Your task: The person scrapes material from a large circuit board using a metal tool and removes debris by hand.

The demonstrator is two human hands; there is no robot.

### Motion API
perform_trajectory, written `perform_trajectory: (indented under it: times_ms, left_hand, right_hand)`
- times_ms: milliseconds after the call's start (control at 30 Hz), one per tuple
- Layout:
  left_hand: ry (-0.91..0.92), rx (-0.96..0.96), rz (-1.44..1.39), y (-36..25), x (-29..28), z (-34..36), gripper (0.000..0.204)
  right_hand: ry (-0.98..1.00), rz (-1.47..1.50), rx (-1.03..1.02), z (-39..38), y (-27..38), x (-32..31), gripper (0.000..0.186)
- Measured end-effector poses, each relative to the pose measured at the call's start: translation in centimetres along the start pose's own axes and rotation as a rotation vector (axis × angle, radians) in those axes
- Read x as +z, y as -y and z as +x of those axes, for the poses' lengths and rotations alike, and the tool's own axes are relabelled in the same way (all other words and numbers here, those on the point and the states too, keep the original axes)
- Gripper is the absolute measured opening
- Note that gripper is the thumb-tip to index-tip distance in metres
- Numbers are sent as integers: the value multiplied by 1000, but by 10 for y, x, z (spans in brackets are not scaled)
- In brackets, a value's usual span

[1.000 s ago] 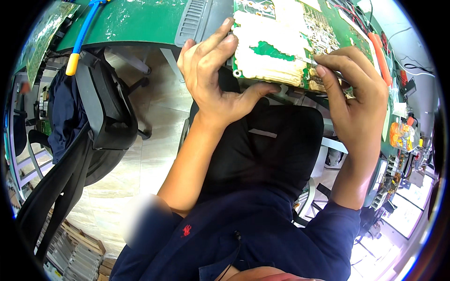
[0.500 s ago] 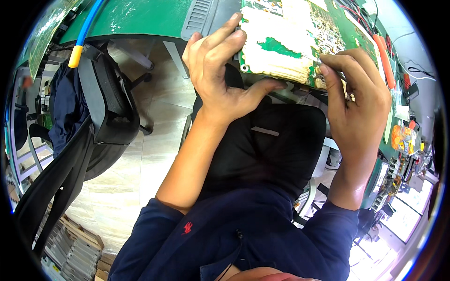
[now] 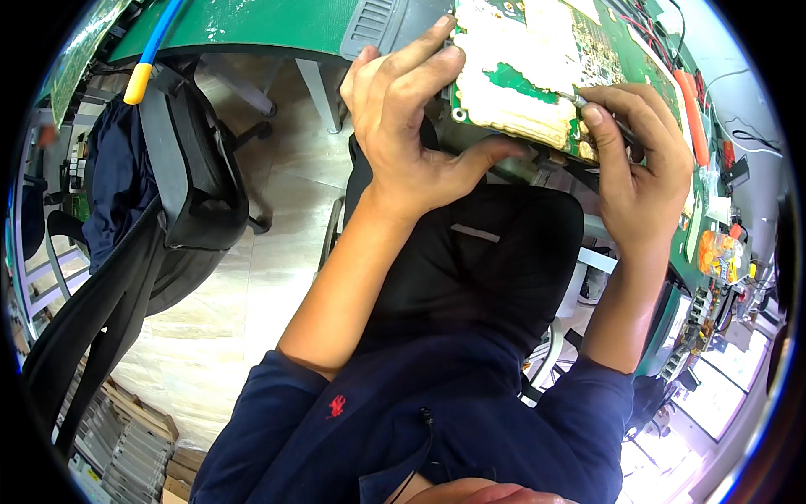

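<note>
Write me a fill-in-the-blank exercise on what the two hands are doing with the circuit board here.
1. The left hand grips the near edge of the green ______ board.
2. The right hand presses a thin tool with a ______ tip against the board.
3. Much of the board's face is covered with a ______ coloured paste.
4. A black bag hangs at the person's ______ side.

Missing words: circuit; metal; cream; left

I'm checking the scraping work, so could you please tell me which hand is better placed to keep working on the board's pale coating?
Probably the right hand: it holds a thin tool tip-down on the circuit board. The left hand grips the board's edge.
</note>
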State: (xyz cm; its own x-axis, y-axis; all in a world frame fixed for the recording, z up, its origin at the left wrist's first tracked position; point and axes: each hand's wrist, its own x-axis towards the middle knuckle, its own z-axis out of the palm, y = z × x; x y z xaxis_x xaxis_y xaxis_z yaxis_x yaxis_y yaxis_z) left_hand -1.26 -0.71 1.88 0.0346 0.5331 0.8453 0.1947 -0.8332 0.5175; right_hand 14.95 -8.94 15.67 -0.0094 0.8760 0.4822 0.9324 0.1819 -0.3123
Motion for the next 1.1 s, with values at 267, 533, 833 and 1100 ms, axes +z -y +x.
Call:
perform_trajectory:
  times_ms: [267,533,833,1100]
  left_hand:
    - [-4,37,-7,8,-1,-2,91]
    - [-3,17,6,3,1,0,88]
    - [-1,29,33,4,1,-1,89]
    - [17,39,13,5,0,-2,90]
  right_hand:
    - [-23,2,-26,-2,0,4,6]
    - [105,-22,8,2,1,-3,9]
    - [25,-80,-98,-2,2,3,20]
    - [93,-140,-111,2,8,3,29]
